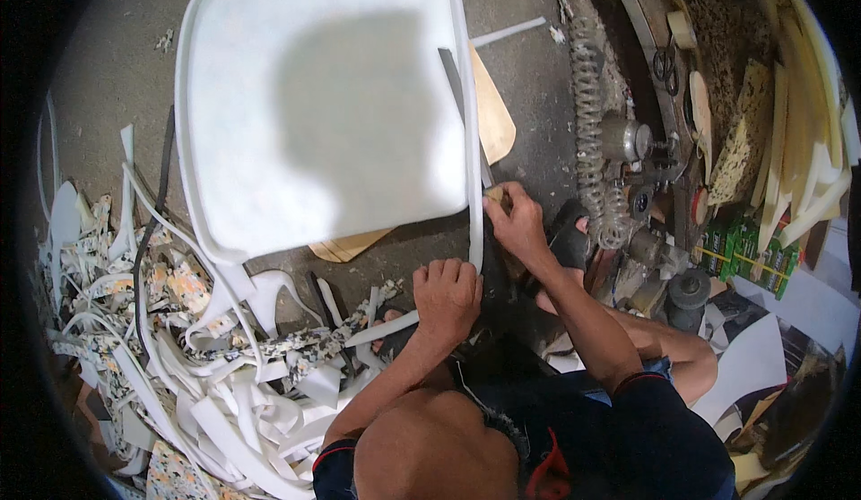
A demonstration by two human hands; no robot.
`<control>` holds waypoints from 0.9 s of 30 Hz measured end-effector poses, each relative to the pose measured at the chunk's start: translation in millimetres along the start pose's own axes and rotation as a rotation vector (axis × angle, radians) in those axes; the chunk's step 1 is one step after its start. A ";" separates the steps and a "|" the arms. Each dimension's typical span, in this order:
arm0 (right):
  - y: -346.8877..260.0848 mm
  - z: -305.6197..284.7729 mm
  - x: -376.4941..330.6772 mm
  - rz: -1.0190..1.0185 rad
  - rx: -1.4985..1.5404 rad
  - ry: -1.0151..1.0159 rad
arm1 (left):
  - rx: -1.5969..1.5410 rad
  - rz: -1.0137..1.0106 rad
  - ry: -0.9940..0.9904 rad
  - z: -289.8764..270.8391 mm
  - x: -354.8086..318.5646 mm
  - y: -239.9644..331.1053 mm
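A large white foam slab with rounded corners fills the upper middle, a shadow across it. Wooden boards stick out from under it. Along its right edge runs a white foam strip, which bends round toward me at the near corner. My left hand is closed round this strip just past the corner. My right hand, right of the strip, grips the tan handle of a long knife. The blade points away from me, passes beneath the strip and shows again over the slab.
White offcuts and speckled foam scraps heap up at the left. A coil spring and a metal fitting lie to the right, with scissors beyond. Foam sheets and green packets are at the far right.
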State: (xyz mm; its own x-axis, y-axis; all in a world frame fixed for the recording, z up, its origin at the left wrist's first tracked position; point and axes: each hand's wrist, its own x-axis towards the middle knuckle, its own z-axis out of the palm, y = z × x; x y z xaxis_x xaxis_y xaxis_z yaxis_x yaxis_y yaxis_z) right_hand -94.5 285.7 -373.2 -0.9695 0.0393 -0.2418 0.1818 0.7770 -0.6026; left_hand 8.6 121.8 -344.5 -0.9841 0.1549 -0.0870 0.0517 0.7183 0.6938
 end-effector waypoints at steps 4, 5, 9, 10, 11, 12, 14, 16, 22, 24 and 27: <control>-15.2 6.1 53.5 -0.004 -0.130 0.023 | -0.018 0.001 0.036 -1.0 0.5 -2.4; -18.1 4.9 59.5 0.010 -0.121 0.004 | -0.021 0.003 0.038 -0.8 0.7 -3.2; -21.4 -2.6 58.6 0.028 -0.125 -0.019 | -0.038 0.002 0.068 0.9 0.7 -4.9; -19.9 -5.2 53.6 0.019 -0.138 -0.004 | -0.034 0.000 0.060 1.3 0.5 -5.1; -17.9 -7.5 48.7 0.018 -0.127 0.000 | -0.030 -0.004 0.053 1.6 0.5 -5.0; -15.6 -9.7 45.6 0.022 -0.116 -0.003 | -0.024 -0.009 0.046 1.5 0.5 -5.0; -11.9 -12.1 46.7 0.014 -0.117 -0.011 | -0.025 -0.007 0.040 1.5 0.7 -4.9; -11.9 -12.7 60.2 0.004 -0.142 -0.006 | -0.026 -0.001 0.046 1.7 1.6 -5.1; -41.3 -6.7 146.8 -0.031 -0.188 0.004 | -0.047 0.007 0.057 2.0 3.1 -7.1; -50.9 -5.9 167.6 -0.016 -0.194 -0.005 | -0.057 0.001 0.067 2.1 3.7 -7.8; -54.2 -7.3 172.9 -0.038 -0.183 0.023 | -0.045 0.016 0.119 2.6 5.9 -8.6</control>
State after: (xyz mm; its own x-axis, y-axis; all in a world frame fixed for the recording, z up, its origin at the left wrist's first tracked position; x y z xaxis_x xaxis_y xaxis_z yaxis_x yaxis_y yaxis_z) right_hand -273.2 255.0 -376.8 -0.9791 0.0204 -0.2022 0.1138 0.8793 -0.4624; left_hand 2.7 118.3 -352.8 -0.9966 0.0821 0.0080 0.0622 0.6846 0.7262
